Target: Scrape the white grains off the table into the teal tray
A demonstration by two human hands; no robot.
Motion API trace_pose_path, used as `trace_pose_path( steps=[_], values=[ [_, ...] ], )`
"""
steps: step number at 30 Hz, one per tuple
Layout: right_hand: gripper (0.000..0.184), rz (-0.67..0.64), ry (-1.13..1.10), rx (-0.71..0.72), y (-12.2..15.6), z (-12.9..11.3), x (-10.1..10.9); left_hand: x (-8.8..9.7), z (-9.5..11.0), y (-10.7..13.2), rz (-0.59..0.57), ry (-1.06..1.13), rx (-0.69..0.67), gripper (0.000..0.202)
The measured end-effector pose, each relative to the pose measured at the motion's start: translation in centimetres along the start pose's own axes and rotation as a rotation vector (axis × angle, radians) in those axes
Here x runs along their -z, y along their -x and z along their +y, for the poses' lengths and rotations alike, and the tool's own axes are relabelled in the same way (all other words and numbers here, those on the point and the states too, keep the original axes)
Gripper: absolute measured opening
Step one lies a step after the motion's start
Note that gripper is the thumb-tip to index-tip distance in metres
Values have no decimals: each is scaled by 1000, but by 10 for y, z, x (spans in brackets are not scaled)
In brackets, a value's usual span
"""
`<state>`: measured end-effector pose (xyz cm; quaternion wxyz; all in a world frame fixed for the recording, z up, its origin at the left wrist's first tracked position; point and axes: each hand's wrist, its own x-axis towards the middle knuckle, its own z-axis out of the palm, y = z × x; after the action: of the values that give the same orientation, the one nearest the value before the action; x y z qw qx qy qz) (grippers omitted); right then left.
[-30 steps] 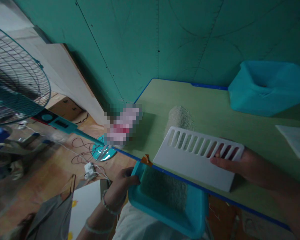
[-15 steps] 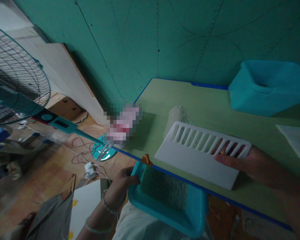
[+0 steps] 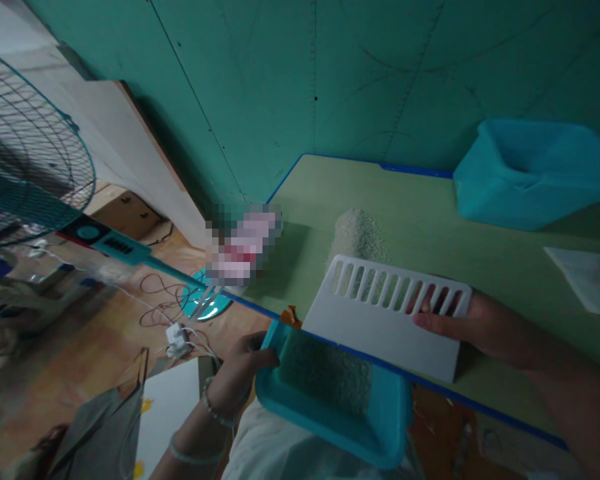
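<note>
In my right hand [image 3: 450, 317] is a white slotted plastic scraper [image 3: 380, 327], gripped at its right end with the thumb on top. Its straight lower edge reaches the blue-edged front of the green table [image 3: 415, 213]. Just behind the slots lies a heap of pale granules [image 3: 357, 233]. Below the table edge, my left hand [image 3: 250, 363] is closed on the left rim of a turquoise plastic bin [image 3: 330, 423]. Many pale granules [image 3: 330, 373] lie inside that bin, partly hidden by the table edge.
Another turquoise bin [image 3: 535, 177] stands at the back right against the green wall. A white paper sheet [image 3: 580, 280] lies at the right. Left of the table are a blurred-out pink item [image 3: 243, 250], a turquoise fan [image 3: 110, 243], and a white power strip [image 3: 177, 340] with cables on the floor.
My right hand has moved the scraper a little left and nearer the front edge, uncovering more of the heap's near side. The bin and my left hand stay nearly in place.
</note>
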<state>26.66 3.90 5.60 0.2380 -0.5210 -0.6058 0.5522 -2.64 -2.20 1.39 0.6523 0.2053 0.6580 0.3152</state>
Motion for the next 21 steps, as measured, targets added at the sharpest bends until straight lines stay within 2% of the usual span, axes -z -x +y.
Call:
trace_pose_path(
  steps=[4,6,9,11,16,21],
  values=[
    [22,-16,-79,-27,0,0,2,-3,1,0,-10,-5,-2,21],
    [23,74,-116,-38,0,2,6,-4,2,0,-14,-4,-9,21],
    [31,287,-211,-32,-1,5,13,-2,3,1,-20,-7,-19,21],
    [35,369,-266,-32,-2,6,14,0,3,1,-25,-17,-26,22],
    [38,330,-296,-40,-7,7,9,4,1,1,-27,-42,-48,24],
    [33,291,-238,-75,-7,2,6,4,0,1,-45,-29,-36,23]
  ],
)
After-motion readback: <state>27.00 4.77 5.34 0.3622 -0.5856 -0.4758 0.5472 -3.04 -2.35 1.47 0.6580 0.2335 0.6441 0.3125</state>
